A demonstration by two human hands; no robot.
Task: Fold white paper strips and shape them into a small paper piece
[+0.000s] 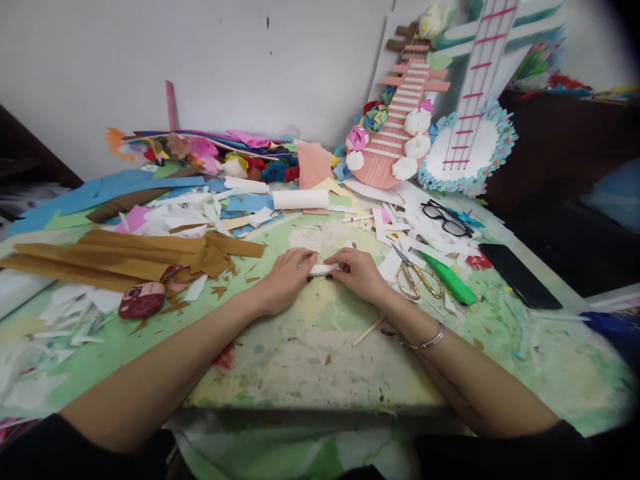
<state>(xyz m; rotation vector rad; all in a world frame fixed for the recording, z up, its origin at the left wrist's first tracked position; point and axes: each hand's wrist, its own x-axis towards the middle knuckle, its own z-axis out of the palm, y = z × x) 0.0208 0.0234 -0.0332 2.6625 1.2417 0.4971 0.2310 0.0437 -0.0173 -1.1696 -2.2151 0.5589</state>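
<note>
Both my hands meet over the middle of the table, pinching a small white paper roll (324,269) between them. My left hand (290,277) grips its left end, and my right hand (357,270) has thumb and fingers closed on its right end. The fingers hide part of the roll. Just beyond lies a thicker white paper roll (300,199). Gold-handled scissors (419,277) rest to the right of my right hand, beside a green tube-like packet (450,277). A thin wooden stick (369,331) lies under my right forearm.
Brown crepe paper (115,257) and a dark red case (142,300) lie at left among white scraps. Black glasses (447,219) and a phone (520,275) are at right. A pink paper lute (395,127) and a white-and-teal paper instrument (465,147) lean against the wall.
</note>
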